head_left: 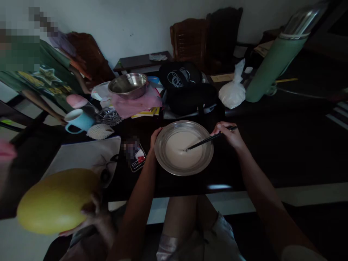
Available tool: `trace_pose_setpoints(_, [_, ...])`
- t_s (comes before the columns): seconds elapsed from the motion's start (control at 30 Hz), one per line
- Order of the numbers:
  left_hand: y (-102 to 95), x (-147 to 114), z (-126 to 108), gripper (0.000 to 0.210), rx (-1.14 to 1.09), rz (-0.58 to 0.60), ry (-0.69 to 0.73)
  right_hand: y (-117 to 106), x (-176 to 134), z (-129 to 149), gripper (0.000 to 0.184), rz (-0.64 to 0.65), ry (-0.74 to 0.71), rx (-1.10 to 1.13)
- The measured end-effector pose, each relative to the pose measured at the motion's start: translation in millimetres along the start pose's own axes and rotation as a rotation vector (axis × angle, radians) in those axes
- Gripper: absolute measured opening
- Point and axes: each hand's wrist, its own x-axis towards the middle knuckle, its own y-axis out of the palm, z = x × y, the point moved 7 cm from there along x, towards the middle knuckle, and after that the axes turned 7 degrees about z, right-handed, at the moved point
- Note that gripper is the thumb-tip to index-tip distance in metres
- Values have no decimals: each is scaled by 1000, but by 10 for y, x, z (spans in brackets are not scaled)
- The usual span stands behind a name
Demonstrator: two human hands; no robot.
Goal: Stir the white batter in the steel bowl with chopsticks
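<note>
A round metal bowl (184,170) stands on the dark table before me, with a pale, milky liquid (179,139) inside. My left hand (155,138) grips the bowl's left rim; its fingers are partly hidden behind the side. Dark chopsticks (203,141) are held in my right hand (227,132) over the right rim. Their tips dip into the liquid near the middle of the bowl. Left of the bowl lies a phone (138,159) with its screen lit.
Another person's hands hold a yellow balloon (58,201) at lower left. A blue mug (78,121), an empty metal bowl (127,85) on a pink cloth, a black bag (187,88), a tied bag of white powder (232,93) and a green thermos (276,69) stand behind. Someone in a green shirt is at left.
</note>
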Motion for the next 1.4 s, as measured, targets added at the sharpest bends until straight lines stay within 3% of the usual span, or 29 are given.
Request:
trace_pose_setpoints(0.13, [-22,11,10,15,8,-8,-6,115,8,23,40,101,-3,-10])
trace_pose_setpoints(0.33, [-26,26,11,17,-3,13,15,-12,3,-1,37,-16,-10,-23])
trace_pose_setpoints(0.53, [-32,27,16,21,2,8,6,94,7,34,38,78,-16,-27])
trace_pose_setpoints(0.73, [-41,20,21,17,-12,19,21,-13,5,14,38,-29,-2,8])
trace_pose_setpoints(0.9, [-40,28,28,17,3,15,7,82,10,27,38,63,-10,-11])
trace_pose_setpoints(1.1, [-66,27,27,16,-2,-15,28,-21,11,-4,38,-30,-24,2])
trace_pose_setpoints(1.3, [-42,35,36,17,-10,28,18,75,12,20,37,59,-26,-27])
trace_pose_setpoints(1.4, [-60,55,45,17,-16,38,26,42,18,14,37,9,-16,-38])
